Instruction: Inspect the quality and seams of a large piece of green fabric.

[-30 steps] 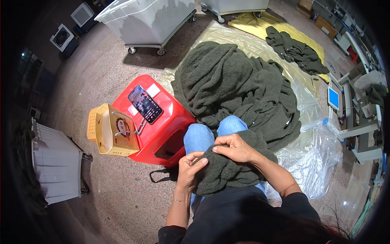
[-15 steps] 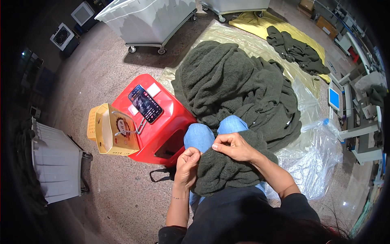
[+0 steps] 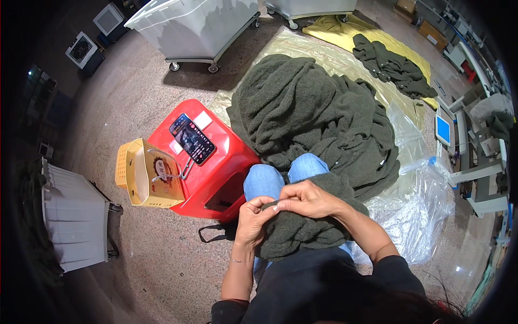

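Across my lap lies a dark green fleecy knit fabric (image 3: 294, 232), bunched in soft folds. Its upper left edge is pinched by my left hand (image 3: 251, 221), fingers curled and thumb pressed on top. My right hand (image 3: 310, 200) closes on the same edge, its thumb and fingertips meeting those of the left. Anything small between the fingertips is too hidden to make out. Beyond my knees a big heap of the same green fabric (image 3: 307, 102) rests on plastic sheeting (image 3: 415, 210).
On my left stands a red plastic stool (image 3: 229, 148) bearing a phone (image 3: 192, 139) on a stand and a yellow box (image 3: 162, 178). Wheeled pale bins (image 3: 194, 32) stand ahead, another bin (image 3: 75, 216) far left. A metal frame with a blue screen (image 3: 443, 130) is at right.
My hands have come together at the fabric edge; before, a small gap parted their fingertips. The left hand has moved slightly right and the right hand slightly left.
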{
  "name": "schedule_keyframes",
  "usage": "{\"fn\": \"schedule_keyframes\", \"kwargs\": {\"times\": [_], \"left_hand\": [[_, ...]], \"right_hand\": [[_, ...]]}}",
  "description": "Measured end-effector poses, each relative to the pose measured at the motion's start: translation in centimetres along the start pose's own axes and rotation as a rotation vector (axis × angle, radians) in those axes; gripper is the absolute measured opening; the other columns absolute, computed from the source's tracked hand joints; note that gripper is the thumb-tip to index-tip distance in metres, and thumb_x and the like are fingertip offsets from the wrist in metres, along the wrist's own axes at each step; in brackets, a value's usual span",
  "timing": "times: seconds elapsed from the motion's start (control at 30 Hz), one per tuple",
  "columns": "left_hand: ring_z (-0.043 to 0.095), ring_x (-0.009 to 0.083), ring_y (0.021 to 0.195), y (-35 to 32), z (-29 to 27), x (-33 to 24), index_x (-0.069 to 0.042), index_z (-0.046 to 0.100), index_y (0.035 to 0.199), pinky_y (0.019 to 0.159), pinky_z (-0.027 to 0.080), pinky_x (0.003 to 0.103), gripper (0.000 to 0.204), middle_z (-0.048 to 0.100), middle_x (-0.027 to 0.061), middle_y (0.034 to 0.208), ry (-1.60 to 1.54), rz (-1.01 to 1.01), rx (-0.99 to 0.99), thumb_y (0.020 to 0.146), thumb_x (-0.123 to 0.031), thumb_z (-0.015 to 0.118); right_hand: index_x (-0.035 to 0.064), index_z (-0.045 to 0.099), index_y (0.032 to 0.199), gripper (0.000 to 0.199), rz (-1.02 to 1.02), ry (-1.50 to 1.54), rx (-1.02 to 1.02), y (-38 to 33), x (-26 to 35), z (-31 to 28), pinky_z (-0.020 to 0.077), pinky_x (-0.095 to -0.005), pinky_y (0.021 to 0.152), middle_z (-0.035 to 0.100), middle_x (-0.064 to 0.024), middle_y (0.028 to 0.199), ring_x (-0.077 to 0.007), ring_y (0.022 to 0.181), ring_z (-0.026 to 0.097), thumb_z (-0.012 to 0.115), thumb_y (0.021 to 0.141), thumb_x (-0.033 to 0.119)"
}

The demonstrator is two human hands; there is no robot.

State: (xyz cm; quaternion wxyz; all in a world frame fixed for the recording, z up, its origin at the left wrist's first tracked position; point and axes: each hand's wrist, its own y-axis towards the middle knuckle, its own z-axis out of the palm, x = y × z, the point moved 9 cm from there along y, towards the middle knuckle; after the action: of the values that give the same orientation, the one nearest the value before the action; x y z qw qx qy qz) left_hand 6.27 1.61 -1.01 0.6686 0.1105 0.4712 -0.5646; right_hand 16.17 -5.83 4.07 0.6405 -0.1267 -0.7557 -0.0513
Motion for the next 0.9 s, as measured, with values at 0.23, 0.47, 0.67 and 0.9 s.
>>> {"fn": "schedule_keyframes", "kwargs": {"times": [0.23,0.47,0.67,0.9], "left_hand": [[0.064,0.0100,0.073,-0.1,0.8,0.3,0.004,0.065,0.096,0.068,0.053,0.023,0.013,0.068,0.0083,0.087,-0.028,-0.029,-0.008,0.084,0.001,0.067],[0.063,0.0094,0.076,0.1,0.3,0.9,0.003,0.066,0.095,0.072,0.052,0.023,0.013,0.068,0.0063,0.088,-0.109,-0.020,-0.041,0.082,0.001,0.068],[0.060,0.0107,0.085,-0.4,-0.5,-2.5,0.001,0.064,0.087,0.080,0.047,0.024,0.011,0.065,0.0042,0.093,0.435,0.456,-0.278,0.078,0.005,0.068],[0.061,0.0105,0.088,0.3,-0.6,-1.3,0.004,0.064,0.094,0.083,0.049,0.024,0.015,0.066,0.0084,0.097,0.003,0.324,-0.088,0.080,0.009,0.063]], "right_hand": [[-0.0014,0.063,0.082,0.021,0.067,0.107,-0.218,0.6,-1.8,-1.0,0.0398,-0.0272,0.059,0.055,-0.0006,0.064,-0.0062,0.066,0.047,0.060,0.091,0.018],[0.0005,0.063,0.082,0.021,-0.033,0.023,-0.150,0.4,-0.5,-0.9,0.0423,-0.0296,0.061,0.056,-0.0055,0.067,-0.0084,0.065,0.049,0.060,0.091,0.020],[0.0017,0.057,0.084,0.012,-0.184,-0.427,-0.166,0.3,2.7,0.1,0.0440,-0.0411,0.058,0.057,-0.0160,0.071,-0.0361,0.068,0.059,0.059,0.088,0.013],[0.0018,0.053,0.080,0.016,-0.265,-0.398,-0.223,-0.1,4.4,0.1,0.0436,-0.0415,0.055,0.057,-0.0141,0.072,-0.0355,0.065,0.058,0.062,0.088,0.013]]}}
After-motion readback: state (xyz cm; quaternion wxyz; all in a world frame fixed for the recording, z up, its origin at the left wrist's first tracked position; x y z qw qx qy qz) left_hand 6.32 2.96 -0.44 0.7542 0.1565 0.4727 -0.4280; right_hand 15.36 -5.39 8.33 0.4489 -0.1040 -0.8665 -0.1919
